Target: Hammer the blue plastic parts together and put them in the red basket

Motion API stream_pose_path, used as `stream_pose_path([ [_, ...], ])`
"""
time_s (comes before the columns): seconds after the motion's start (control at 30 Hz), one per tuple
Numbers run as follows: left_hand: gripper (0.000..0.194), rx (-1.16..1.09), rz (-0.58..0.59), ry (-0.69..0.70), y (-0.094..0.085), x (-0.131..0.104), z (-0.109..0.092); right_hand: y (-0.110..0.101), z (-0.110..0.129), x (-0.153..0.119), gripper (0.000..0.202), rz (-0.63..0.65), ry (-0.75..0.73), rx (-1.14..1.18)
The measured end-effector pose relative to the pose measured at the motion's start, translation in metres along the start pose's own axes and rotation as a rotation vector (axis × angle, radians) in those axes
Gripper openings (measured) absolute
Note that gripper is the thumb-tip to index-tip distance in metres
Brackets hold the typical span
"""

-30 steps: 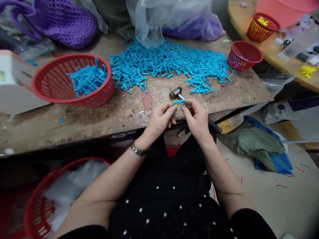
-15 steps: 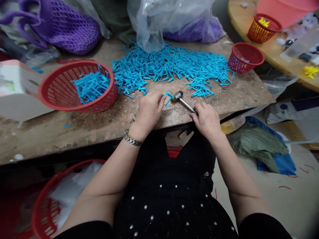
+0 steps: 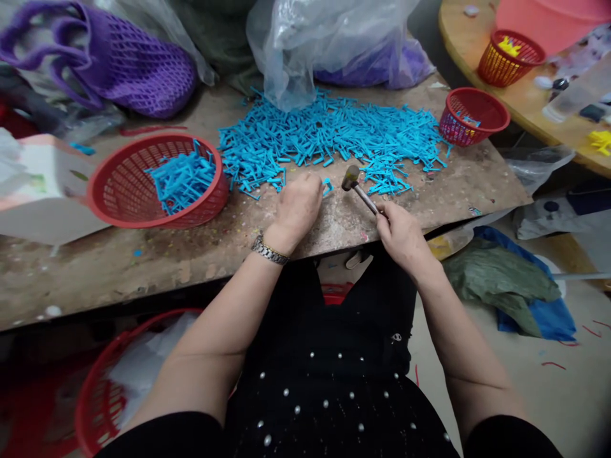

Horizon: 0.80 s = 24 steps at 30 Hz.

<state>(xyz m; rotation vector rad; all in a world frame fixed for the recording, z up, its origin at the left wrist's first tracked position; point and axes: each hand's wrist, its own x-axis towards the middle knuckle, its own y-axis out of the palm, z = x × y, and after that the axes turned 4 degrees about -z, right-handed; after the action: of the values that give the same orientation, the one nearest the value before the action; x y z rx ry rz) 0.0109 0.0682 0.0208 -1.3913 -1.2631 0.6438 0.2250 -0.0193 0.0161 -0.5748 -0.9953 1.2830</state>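
My left hand is closed on a small blue plastic piece, part of which sticks out beyond the fingertips, close to the tabletop. In my right hand is the handle of a small hammer, its fingers wrapped round the grip. The hammer head is raised a little above the bench, to the right of the blue piece and apart from it. Behind both hands spreads a heap of blue plastic pieces. To the left, a red basket holds more such blue pieces.
At the bench's right end stands a small red basket. A clear plastic bag and a purple mesh bag lie at the back. A white box sits at far left. The bench edge runs before my body.
The hammer head has lifted away from the blue piece, moving right. My left hand has turned over the blue piece, so less of it shows. The whole view has shifted slightly.
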Motion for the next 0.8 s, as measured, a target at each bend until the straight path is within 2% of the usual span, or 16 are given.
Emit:
stream_pose_path([
  [0.1,0.031,0.030,0.005,0.023,0.007,0.001,-0.002,-0.003,0.006,0.002,0.030,-0.035,-0.035,0.161],
  [0.2,0.030,0.043,0.025,0.043,0.012,0.002,-0.002,-0.003,0.011,0.004,0.032,-0.055,-0.068,0.213],
  [0.3,0.029,0.019,0.022,0.040,0.014,0.002,-0.002,0.003,0.013,0.005,0.036,-0.038,-0.085,0.178],
  [0.57,0.020,-0.170,-0.100,0.027,0.024,-0.004,0.006,0.012,0.016,0.005,0.043,0.103,-0.023,-0.034],
  [0.8,0.022,-0.158,-0.034,0.004,0.020,-0.006,0.004,0.001,0.018,0.008,0.045,0.068,-0.055,-0.003],
])
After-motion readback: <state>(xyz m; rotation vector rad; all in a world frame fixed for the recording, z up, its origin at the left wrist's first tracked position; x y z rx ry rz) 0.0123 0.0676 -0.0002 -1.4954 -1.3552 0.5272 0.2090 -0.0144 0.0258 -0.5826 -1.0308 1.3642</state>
